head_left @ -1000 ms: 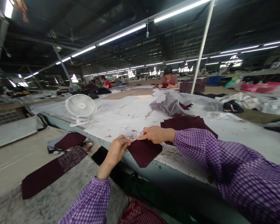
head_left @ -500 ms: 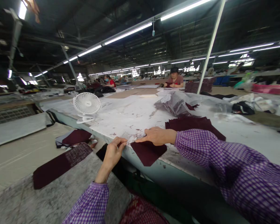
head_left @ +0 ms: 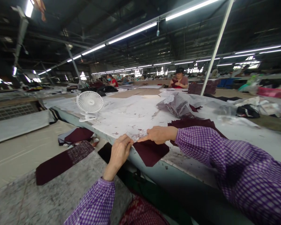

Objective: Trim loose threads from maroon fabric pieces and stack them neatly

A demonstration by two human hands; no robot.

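L hand [head_left: 119,151] moved in vs. half a sec ago: fingertips were just off the maroon piece [head_left: 152,153], now at its L corner.

Nearest: purple/wht checked L sleeve [head_left: 93,203] & R sleeve [head_left: 224,162], w/ red checked fabric [head_left: 141,212] low btwn them. To L, grey mottled surface [head_left: 14,200]; on it a long maroon strip [head_left: 52,167], one end speckled. Just past strip, small pile [head_left: 78,135] of maroon & grey cloth.

Next out, wht-topped table [head_left: 114,122]. Maroon piece lies flat at its near edge, front part hanging over. L hand: thumb & forefinger pressed tog. at the corner; can't tell if cloth is caught btwn them. R hand [head_left: 160,134]: forefinger straight along piece's far edge, tip near same corner, palm above cloth; other fingers look curled, partly hidden, so can't tell if they grip anything.

Bit farther: maroon stack [head_left: 192,122] beyond R forearm, partly covered by it; wht fan [head_left: 90,101] upright nr table's L edge. Behind stack, clear plastic bag [head_left: 175,104], crumpled, maroon cloth showing at its R side.

Far side: co-worker [head_left: 184,81] w/ maroon cloth [head_left: 174,82] in hands; tall maroon pile [head_left: 201,87] beside, nr slanting pole [head_left: 216,50]. Pink basin [head_left: 275,92] far R. Another person in red [head_left: 113,82] farther L. Tube lights [head_left: 133,32] overhead, running back.
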